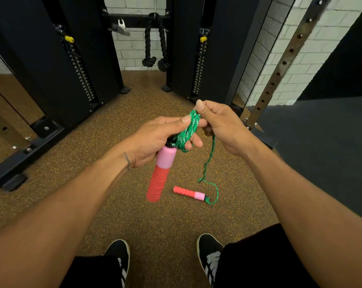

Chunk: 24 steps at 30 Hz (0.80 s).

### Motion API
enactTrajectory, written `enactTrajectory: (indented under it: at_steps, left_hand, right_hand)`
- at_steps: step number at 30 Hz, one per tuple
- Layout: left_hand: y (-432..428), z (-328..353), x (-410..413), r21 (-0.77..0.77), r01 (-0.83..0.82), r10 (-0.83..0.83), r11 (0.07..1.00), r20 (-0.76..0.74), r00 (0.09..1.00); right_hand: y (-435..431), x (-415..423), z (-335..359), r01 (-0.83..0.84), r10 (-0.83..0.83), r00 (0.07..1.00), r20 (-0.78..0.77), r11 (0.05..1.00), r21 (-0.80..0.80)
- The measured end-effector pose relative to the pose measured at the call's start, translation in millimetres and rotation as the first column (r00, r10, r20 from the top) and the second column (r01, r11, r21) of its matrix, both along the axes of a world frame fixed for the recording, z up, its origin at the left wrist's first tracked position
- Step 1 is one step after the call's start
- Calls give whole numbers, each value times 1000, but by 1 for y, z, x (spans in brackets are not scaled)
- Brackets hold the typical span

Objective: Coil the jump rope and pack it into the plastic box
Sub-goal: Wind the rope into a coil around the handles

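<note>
Around the green rope coil (pixel 187 132), the left hand (pixel 153 140) closes its grip on the loops, and the right hand (pixel 221 125) pinches the coil's upper end. Below the coil hangs one pink-red handle (pixel 162 173). A loose strand (pixel 209 159) drops to the second handle (pixel 189 193) on the floor (pixel 113 204).

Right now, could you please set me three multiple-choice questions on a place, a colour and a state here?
1. Where does the loose handle lie? A on the floor; B on a bench; C in a box.
2. What colour is the rope? A blue; B green; C yellow.
3. What is the left hand doing? A resting open; B pressing a wall; C holding the coiled rope, the other handle hanging below.
Answers: 1 A, it rests on the speckled floor; 2 B, the braid is green; 3 C, fingers curl round the coil.
</note>
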<state>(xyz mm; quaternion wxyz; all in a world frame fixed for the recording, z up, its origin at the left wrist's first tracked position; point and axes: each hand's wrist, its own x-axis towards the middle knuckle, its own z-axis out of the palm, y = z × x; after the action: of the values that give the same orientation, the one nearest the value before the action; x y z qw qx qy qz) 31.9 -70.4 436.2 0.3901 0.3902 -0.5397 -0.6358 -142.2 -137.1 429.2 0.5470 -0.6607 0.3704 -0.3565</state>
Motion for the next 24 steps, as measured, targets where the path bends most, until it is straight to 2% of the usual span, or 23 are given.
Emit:
enactTrajectory:
  at_steps: [10,19,24]
  left_hand:
    - [-1,2,-6,-6,-147,146,989,-84,986]
    - [-3,6,-6,9,-246,244,969,-171,955]
    - [-5,8,-3,32,-275,275,961,-224,935]
  right_hand:
    - [-7,1,-15,-19,27,995,-95,996,90]
    - [-3,4,-22,-118,141,981,-133,979,163]
    - [4,6,-27,-208,268,937,-223,943,260]
